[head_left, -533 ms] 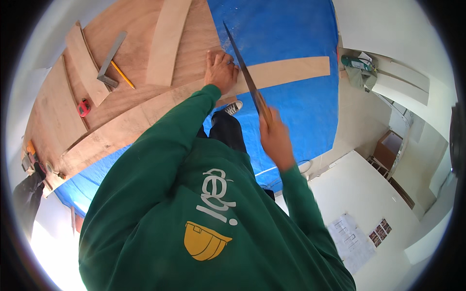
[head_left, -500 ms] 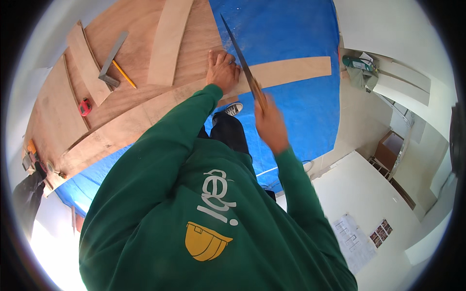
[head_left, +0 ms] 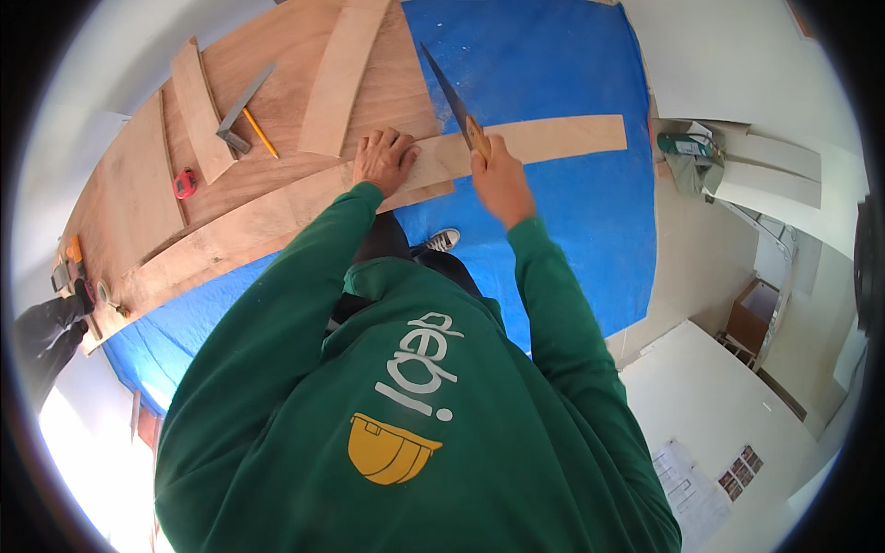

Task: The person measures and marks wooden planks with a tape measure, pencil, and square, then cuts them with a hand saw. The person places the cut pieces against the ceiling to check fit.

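Note:
My right hand grips the wooden handle of a handsaw, its long dark blade pointing up across a long pale wooden strip. This strip runs over the plywood edge onto a blue sheet. My left hand presses on the wood just left of the saw, fingers slightly bent and apart. Farther left on the plywood lie a metal square, a yellow pencil, a red tape measure and loose boards.
Another person's dark-trousered legs and some tools are at the far left edge. A green bundle and pale panels sit at the right, above a brown box. My foot shows below the strip.
My right hand and the saw handle have moved up, closer to the strip. My left hand sits slightly lower and further left in view; the whole scene has shifted slightly.

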Action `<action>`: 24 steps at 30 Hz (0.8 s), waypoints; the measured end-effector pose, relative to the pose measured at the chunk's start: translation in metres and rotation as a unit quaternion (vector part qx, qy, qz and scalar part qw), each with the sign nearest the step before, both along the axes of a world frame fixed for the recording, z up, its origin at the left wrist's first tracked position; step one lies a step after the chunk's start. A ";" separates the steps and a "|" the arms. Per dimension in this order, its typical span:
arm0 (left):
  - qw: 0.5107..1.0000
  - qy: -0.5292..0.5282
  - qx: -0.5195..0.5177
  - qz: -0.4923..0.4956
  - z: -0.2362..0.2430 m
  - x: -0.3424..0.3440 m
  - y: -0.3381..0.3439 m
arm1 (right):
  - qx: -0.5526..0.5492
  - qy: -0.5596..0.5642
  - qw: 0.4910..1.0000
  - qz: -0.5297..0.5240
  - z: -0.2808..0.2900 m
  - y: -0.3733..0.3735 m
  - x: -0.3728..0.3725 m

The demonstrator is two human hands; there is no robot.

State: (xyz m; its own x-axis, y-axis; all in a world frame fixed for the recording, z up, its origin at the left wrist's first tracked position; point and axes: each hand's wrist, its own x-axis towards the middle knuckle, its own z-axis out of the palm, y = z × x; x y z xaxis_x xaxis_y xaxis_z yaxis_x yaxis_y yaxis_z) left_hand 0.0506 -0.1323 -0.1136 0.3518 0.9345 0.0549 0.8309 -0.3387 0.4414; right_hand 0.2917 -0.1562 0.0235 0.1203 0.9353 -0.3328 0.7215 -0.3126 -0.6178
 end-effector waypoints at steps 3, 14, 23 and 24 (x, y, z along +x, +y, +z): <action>1.000 -0.001 0.009 0.015 -0.001 0.000 0.000 | 0.067 0.015 0.997 0.032 0.040 -0.084 0.022; 0.999 0.031 -0.027 0.008 -0.006 0.003 -0.005 | -0.079 0.021 0.997 -0.009 0.071 -0.115 0.032; 1.000 0.018 -0.008 0.000 -0.002 0.001 0.004 | -0.011 0.045 0.999 -0.020 0.023 -0.038 0.009; 1.000 0.016 -0.007 0.003 -0.004 0.000 0.010 | -0.013 0.048 0.999 -0.012 0.047 -0.077 0.019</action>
